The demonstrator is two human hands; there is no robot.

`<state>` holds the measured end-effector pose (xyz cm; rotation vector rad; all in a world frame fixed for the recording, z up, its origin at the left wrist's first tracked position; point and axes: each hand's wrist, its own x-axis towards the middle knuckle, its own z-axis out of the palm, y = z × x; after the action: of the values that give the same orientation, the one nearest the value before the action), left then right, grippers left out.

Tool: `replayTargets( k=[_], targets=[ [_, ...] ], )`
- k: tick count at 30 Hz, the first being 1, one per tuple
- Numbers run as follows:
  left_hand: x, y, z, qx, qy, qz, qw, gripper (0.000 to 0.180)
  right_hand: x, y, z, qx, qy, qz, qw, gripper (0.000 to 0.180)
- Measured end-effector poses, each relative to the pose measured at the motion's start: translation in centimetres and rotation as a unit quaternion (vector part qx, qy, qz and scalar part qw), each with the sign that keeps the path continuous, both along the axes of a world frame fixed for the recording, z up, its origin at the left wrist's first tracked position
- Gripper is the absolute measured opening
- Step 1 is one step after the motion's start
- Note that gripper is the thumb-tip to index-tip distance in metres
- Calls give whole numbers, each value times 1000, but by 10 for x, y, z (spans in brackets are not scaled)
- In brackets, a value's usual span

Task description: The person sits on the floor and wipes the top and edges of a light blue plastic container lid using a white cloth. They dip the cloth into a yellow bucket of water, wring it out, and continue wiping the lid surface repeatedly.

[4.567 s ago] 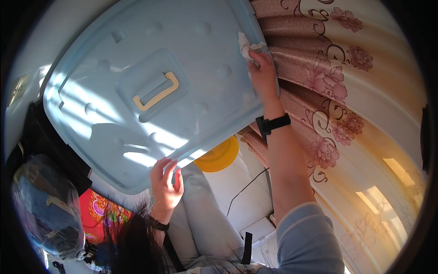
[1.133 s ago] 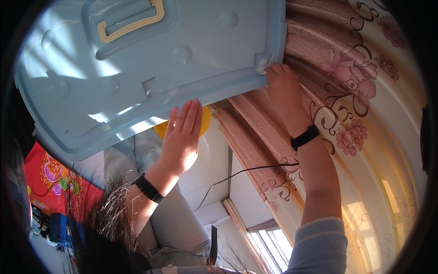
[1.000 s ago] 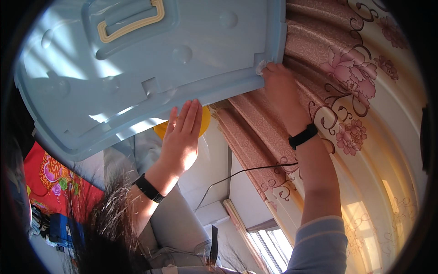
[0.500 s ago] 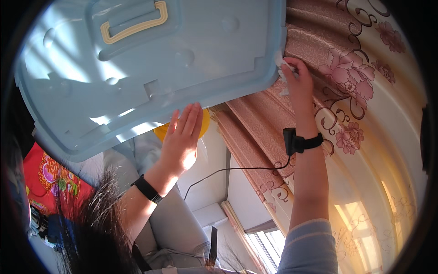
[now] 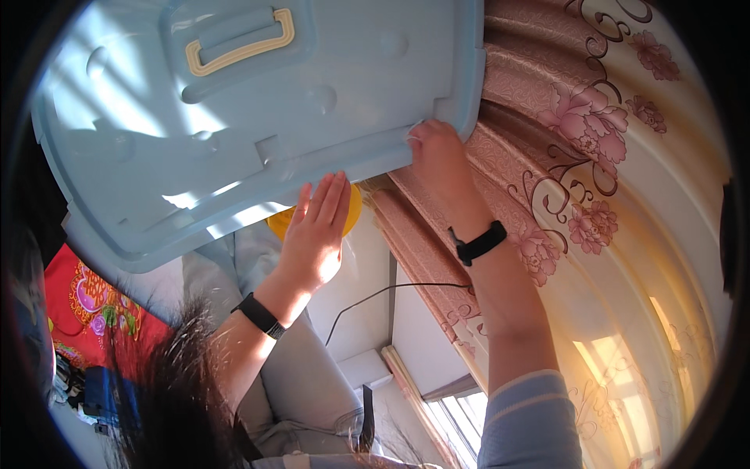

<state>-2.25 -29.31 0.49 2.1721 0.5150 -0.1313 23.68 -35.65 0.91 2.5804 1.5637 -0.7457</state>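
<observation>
A light blue plastic storage box lid (image 5: 226, 148) with a cream handle (image 5: 242, 51) fills the upper left, tilted before me. Along its near edge lies my left hand (image 5: 316, 227), open, fingers stretched out together against the plastic; its thumb is hidden. My right hand (image 5: 441, 160) is closed on a crumpled white tissue (image 5: 416, 130), pressing it to the lid's rim near the right corner. Only a small bit of the tissue shows past the fingers. Behind my left fingers is a round yellow thing (image 5: 353, 209), mostly covered.
Pink curtains (image 5: 437, 227) with flowered cream panels hang close on the right. My legs in grey trousers (image 5: 305, 375) are below the lid. A red patterned cloth (image 5: 98, 305) lies at the left. A black cable (image 5: 375, 294) runs from near my right wrist.
My right hand has moved left from the lid's right corner onto its near rim, carrying the tissue. The lid has shifted slightly; my left hand stays at its edge.
</observation>
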Motion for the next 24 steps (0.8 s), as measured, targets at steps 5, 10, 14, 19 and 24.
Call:
replayTargets(
  k=[5,10,14,19,24],
  targets=[
    [-11,15,4,-50,-75,58,994,56,-90,33,-9,66,138,-70,986,6],
    [-58,41,22,23,-32,93,995,42,-116,49,-3,75,156,-107,979,5],
    [-93,46,25,62,25,96,993,48,-134,54,-7,69,165,-47,983,9],
    [-103,38,19,58,40,95,993,54,-193,78,-11,63,330,-100,937,8],
    [-100,45,18,78,25,120,989,55,-160,63,15,246,376,-405,796,20]
  ],
)
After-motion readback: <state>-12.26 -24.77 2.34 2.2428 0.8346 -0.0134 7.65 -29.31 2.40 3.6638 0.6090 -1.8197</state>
